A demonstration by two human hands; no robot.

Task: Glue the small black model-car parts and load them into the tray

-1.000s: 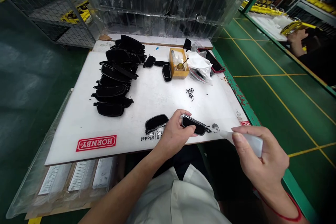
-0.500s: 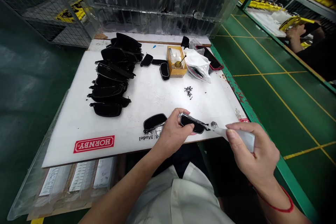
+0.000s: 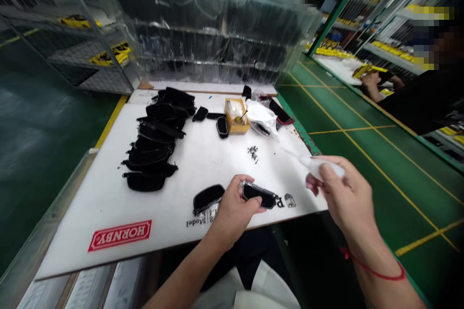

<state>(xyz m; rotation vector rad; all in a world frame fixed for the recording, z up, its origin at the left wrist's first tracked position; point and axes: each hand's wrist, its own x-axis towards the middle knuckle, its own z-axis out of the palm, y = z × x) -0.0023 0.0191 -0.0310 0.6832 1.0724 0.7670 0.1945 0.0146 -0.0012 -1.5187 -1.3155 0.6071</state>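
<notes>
My left hand [image 3: 232,210] grips a small black glossy part [image 3: 259,194] with a pale rim, thumb pressed on its face, just above the near edge of the board. My right hand [image 3: 350,198] is closed around a white squeeze bottle [image 3: 314,165] with a long thin nozzle pointing up and left. The nozzle tip is apart from the black part. A similar black part [image 3: 208,198] lies on the board, left of my left hand. Several tiny black pieces [image 3: 253,153] lie in a small heap beyond my hands.
Stacked black parts [image 3: 155,154] stand on the left of the white board [image 3: 105,193]. A yellowish box [image 3: 237,128] holding a small pot sits farther back, beside a white plastic bag [image 3: 263,116]. Wrapped crates [image 3: 213,34] stand behind. At right, another person [image 3: 409,87] handles a yellow item.
My right hand has drawn the bottle's nozzle away from the black part, up and forward. My left hand still holds the part. The head view has tilted up.
</notes>
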